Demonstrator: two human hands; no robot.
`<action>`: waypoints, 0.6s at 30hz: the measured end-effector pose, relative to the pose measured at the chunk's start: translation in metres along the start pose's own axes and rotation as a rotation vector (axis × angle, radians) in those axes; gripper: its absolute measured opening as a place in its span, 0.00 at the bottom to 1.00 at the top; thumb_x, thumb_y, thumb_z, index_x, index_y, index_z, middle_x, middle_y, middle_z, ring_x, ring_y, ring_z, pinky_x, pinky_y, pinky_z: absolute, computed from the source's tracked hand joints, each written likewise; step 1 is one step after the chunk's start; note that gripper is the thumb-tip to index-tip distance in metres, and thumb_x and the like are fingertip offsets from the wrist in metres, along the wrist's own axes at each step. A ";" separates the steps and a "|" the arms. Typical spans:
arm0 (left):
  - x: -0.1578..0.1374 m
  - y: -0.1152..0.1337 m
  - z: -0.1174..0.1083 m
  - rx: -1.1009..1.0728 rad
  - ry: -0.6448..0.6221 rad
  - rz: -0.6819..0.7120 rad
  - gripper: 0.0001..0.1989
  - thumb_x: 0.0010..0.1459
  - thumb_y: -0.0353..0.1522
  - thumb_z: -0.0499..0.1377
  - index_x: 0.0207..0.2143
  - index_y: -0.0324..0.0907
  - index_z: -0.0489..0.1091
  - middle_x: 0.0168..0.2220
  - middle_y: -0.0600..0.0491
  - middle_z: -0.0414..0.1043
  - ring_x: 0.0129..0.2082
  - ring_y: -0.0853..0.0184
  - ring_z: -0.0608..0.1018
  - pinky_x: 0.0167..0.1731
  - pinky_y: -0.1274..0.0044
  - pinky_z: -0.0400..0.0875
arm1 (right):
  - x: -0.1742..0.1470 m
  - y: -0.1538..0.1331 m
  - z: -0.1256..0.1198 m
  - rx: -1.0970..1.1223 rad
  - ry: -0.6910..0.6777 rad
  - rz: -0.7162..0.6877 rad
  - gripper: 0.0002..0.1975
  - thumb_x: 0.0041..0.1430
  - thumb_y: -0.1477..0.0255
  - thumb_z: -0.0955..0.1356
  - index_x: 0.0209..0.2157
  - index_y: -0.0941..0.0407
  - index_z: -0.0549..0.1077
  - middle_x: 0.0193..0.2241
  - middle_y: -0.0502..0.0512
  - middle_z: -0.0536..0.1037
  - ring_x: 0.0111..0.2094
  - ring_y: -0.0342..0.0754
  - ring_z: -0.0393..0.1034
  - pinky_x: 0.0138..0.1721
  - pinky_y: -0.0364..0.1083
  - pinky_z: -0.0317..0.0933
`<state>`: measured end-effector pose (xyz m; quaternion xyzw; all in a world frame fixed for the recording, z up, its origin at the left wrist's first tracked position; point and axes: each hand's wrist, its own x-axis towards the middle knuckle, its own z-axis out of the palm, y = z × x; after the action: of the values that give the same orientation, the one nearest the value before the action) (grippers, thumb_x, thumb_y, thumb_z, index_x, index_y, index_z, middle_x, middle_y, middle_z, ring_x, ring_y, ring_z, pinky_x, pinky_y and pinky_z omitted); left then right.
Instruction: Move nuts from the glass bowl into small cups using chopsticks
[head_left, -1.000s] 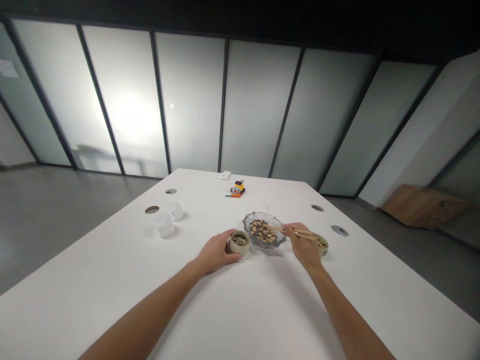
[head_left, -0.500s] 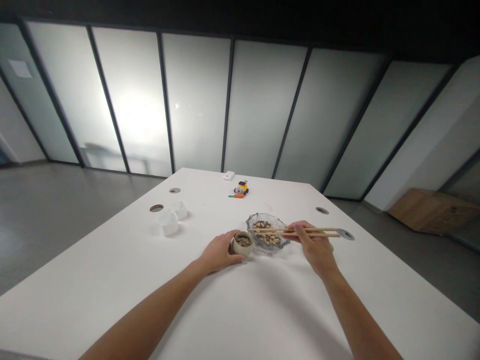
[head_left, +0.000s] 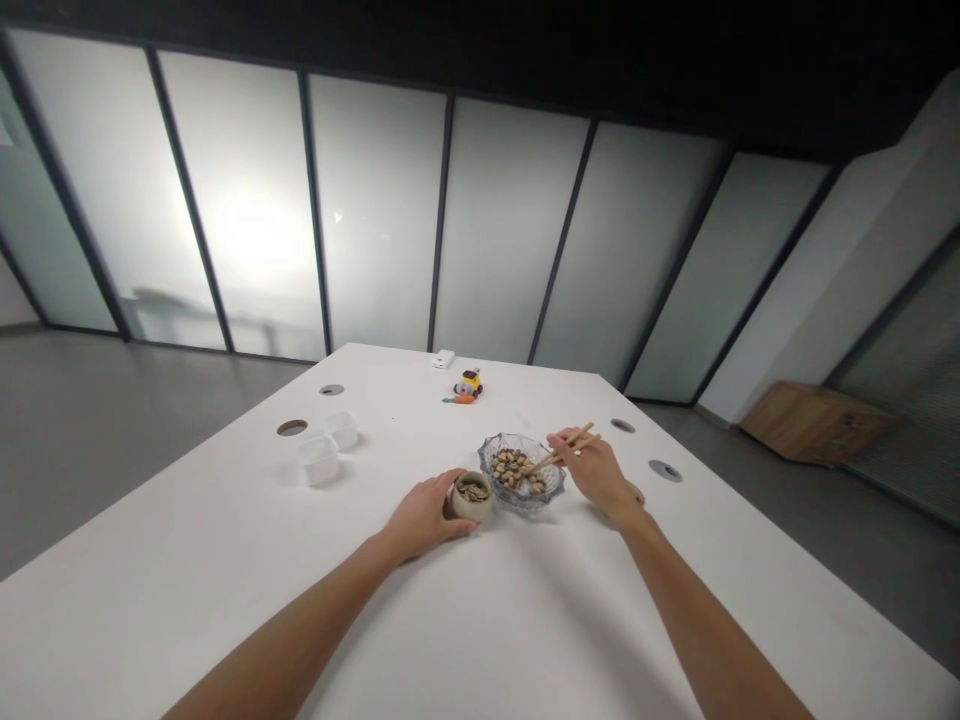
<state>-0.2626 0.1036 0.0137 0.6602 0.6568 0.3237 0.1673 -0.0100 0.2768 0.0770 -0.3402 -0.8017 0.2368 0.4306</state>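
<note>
My left hand [head_left: 426,515] is curled round a small beige cup [head_left: 472,507] on the white table, and the cup holds striped seeds that look like sunflower seeds. Just to the right of it is a clear, faceted glass bowl [head_left: 555,490] with a wavy rim. Inside lie pale nuts [head_left: 510,462], which look like pistachios, mixed with darker bits. My right hand [head_left: 596,472] grips a pair of wooden chopsticks [head_left: 553,458] slanting down to the left, their tips among the nuts. Whether the tips pinch anything is too small to tell.
Two clear plastic containers [head_left: 319,462] stand to the left. Farther back are a yellow toy vehicle [head_left: 469,383], an orange toy carrot [head_left: 463,400] and a small white box [head_left: 443,359]. A pale rounded thing [head_left: 636,492] is partly hidden by my right wrist.
The chopsticks have swung from nearly level above the bowl to a steep slant, tips down in the nuts. My left hand stays on the cup. The view has turned slightly right.
</note>
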 end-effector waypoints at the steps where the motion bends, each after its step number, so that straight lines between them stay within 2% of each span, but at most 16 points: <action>1: 0.000 0.000 0.000 -0.003 0.000 -0.001 0.36 0.50 0.40 0.72 0.62 0.49 0.69 0.58 0.49 0.78 0.53 0.51 0.79 0.54 0.66 0.73 | -0.001 0.005 0.003 0.011 0.042 -0.007 0.26 0.61 0.43 0.68 0.30 0.53 0.78 0.29 0.57 0.84 0.30 0.53 0.79 0.33 0.50 0.73; 6: 0.000 0.001 -0.001 -0.009 -0.009 -0.006 0.36 0.50 0.40 0.72 0.61 0.49 0.70 0.57 0.49 0.79 0.51 0.52 0.80 0.52 0.67 0.73 | -0.006 0.020 0.009 0.018 0.181 -0.026 0.30 0.59 0.40 0.68 0.31 0.54 0.80 0.33 0.60 0.84 0.34 0.56 0.80 0.42 0.55 0.74; 8: 0.000 0.000 0.000 -0.008 -0.009 -0.010 0.36 0.50 0.40 0.72 0.62 0.49 0.69 0.58 0.49 0.78 0.52 0.52 0.80 0.53 0.66 0.73 | -0.009 0.024 0.013 0.081 0.193 0.014 0.30 0.59 0.40 0.68 0.32 0.54 0.80 0.35 0.61 0.84 0.36 0.57 0.81 0.43 0.57 0.76; 11: 0.000 -0.001 0.001 0.002 -0.007 -0.015 0.37 0.50 0.40 0.72 0.63 0.48 0.68 0.60 0.48 0.77 0.56 0.50 0.79 0.56 0.65 0.71 | -0.014 0.030 0.018 0.232 0.141 0.112 0.28 0.56 0.40 0.70 0.33 0.53 0.80 0.37 0.61 0.85 0.37 0.59 0.82 0.42 0.59 0.79; 14: 0.001 -0.002 0.002 0.014 -0.006 -0.018 0.39 0.51 0.40 0.72 0.64 0.47 0.67 0.60 0.46 0.77 0.57 0.49 0.78 0.57 0.64 0.70 | -0.017 0.035 0.016 0.295 0.100 0.144 0.30 0.54 0.38 0.70 0.30 0.52 0.78 0.33 0.59 0.84 0.35 0.60 0.83 0.39 0.59 0.80; 18: 0.001 -0.003 0.002 0.002 -0.009 -0.008 0.39 0.50 0.40 0.72 0.64 0.48 0.67 0.58 0.48 0.78 0.54 0.50 0.79 0.55 0.64 0.72 | -0.019 0.040 0.002 0.349 0.219 0.187 0.30 0.55 0.37 0.70 0.30 0.52 0.76 0.30 0.57 0.83 0.33 0.58 0.83 0.38 0.58 0.81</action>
<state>-0.2634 0.1049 0.0105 0.6591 0.6592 0.3191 0.1709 0.0096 0.2885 0.0386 -0.3569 -0.6621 0.3726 0.5436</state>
